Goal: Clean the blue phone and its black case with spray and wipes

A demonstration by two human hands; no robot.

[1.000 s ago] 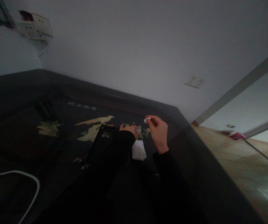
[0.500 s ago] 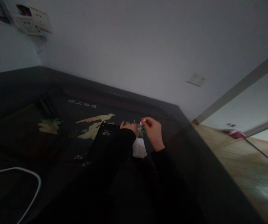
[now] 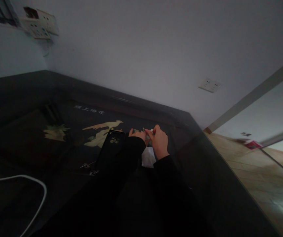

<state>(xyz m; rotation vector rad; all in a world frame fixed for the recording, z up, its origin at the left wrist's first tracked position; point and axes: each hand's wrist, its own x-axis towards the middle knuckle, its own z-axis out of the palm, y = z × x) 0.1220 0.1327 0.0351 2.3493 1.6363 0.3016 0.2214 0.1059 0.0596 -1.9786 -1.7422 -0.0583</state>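
Observation:
My left hand (image 3: 138, 134) is closed around a small clear bottle, mostly hidden between my two hands. The fingers of my right hand (image 3: 161, 141) pinch at the bottle's top, where a bit of its white cap (image 3: 152, 131) shows. Just below my hands lies a stack of white paper or tissue (image 3: 147, 158), partly covered by my right wrist. Left of my left sleeve is a black phone or phone case (image 3: 108, 144) with round camera openings, its lower part hidden in shadow and sleeve.
A small metallic charm or key bunch (image 3: 88, 168) lies beside the phone. A white cable (image 3: 41, 184) curves across the left of the dark glossy table (image 3: 200, 164), which has printed bird and flower pictures. Behind stands a wall with a socket (image 3: 209, 85); the table edge drops to the floor at right.
My right hand has turned and come in closer to my left hand, its fingers now over the bottle's top. Less of the bottle and cap shows. The whole view has shifted slightly.

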